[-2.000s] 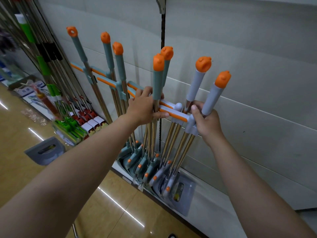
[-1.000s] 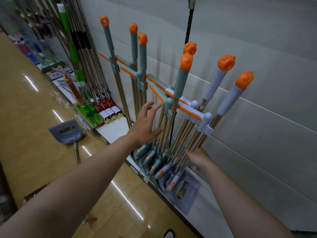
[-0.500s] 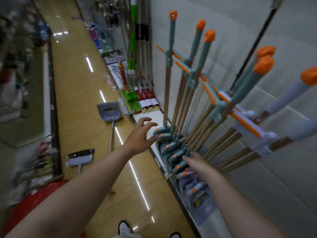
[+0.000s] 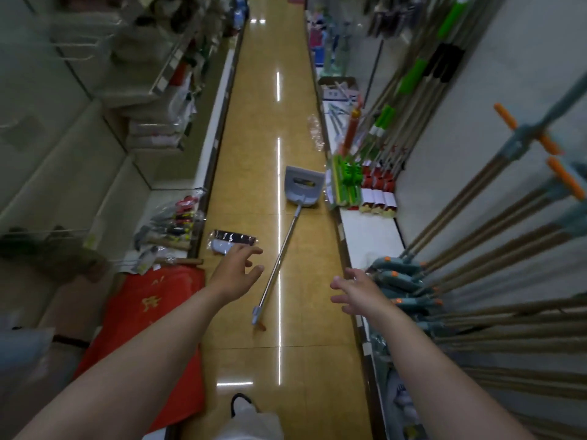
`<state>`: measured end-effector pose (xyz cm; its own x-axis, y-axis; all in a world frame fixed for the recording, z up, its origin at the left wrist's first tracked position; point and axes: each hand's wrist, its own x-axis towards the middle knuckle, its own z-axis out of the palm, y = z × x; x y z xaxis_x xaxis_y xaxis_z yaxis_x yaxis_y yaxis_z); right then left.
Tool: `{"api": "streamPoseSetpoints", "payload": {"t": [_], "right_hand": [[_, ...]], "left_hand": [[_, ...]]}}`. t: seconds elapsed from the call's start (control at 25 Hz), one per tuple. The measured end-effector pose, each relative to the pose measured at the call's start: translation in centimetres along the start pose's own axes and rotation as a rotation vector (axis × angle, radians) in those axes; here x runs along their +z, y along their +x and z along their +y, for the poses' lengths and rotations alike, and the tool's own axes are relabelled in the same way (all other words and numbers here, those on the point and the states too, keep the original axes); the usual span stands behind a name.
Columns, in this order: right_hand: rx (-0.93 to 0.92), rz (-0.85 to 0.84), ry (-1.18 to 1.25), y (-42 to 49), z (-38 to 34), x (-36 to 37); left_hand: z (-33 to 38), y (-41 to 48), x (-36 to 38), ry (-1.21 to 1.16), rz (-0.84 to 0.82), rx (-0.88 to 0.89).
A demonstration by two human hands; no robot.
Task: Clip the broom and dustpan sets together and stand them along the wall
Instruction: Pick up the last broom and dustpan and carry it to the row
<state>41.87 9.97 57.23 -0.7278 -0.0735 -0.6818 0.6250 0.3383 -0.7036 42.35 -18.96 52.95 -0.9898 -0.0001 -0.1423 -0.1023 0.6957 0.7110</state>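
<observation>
A: Where is the dustpan (image 4: 302, 188) in relation to the hands?

B: It lies flat on the floor (image 4: 254, 147) of the aisle, in front of both hands and between them. Its long metal handle (image 4: 279, 262) runs back toward the person, and the end of it is near the left hand (image 4: 236, 274), a little to the right, not touching. A wrapped broom head (image 4: 230, 241) lies on the floor just beyond the left fingers.

A: And the hands?

B: Both arms are stretched forward, palms down. The left hand has its fingers spread and holds nothing. The right hand (image 4: 357, 293) also has loose, spread fingers and is empty; it is just beside the teal broom sets (image 4: 403, 281) that lean along the wall (image 4: 476, 122).

A: How does the dustpan look?

B: Grey, with an oval opening in the pan. The handle is silver with a grey end piece.
</observation>
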Motion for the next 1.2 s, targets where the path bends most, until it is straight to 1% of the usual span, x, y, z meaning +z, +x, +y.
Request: {"api": "streamPoseSetpoints", "payload": {"t": [0.16, 0.28, 0.4, 0.56, 0.6, 0.72, 0.8, 0.92, 1.12, 1.2], "right_hand": [[0.022, -0.020, -0.051, 3.0, -1.7, 4.6], [0.027, -0.043, -0.102, 7.3, -2.6, 9.1], [0.033, -0.084, -0.130, 12.5, -2.6, 13.4], [0.083, -0.147, -0.173, 20.3, -0.5, 16.5], [0.096, -0.162, -0.196, 22.6, 0.2, 17.0], [0.134, -0.219, -0.277, 30.8, 3.3, 18.8], [0.151, -0.245, -0.358, 36.8, 6.7, 19.9], [0.192, -0.275, -0.442, 44.1, 12.1, 21.3], [0.145, -0.333, -0.638, 54.9, 20.6, 23.3], [0.125, -0.376, -0.652, 58.6, 24.4, 24.8]], "left_hand": [[-5.5, 0.4, -2.1, -0.034, 0.012, -0.141], [-10.7, 1.8, -2.8, -0.056, 0.026, -0.238], [-15.4, 3.6, -1.7, -0.069, 0.049, -0.340], [-21.3, 6.2, 1.8, -0.162, 0.041, -0.462], [-23.1, 6.9, 3.0, -0.187, 0.051, -0.500], [-29.0, 9.5, 7.8, -0.270, 0.154, -0.665], [-33.4, 11.2, 12.4, -0.344, 0.201, -0.804], [-39.4, 12.6, 18.9, -0.416, 0.254, -0.934], [-49.5, 14.9, 27.8, -0.512, 0.379, -1.153], [-53.9, 15.0, 30.9, -0.527, 0.380, -1.253]]}}
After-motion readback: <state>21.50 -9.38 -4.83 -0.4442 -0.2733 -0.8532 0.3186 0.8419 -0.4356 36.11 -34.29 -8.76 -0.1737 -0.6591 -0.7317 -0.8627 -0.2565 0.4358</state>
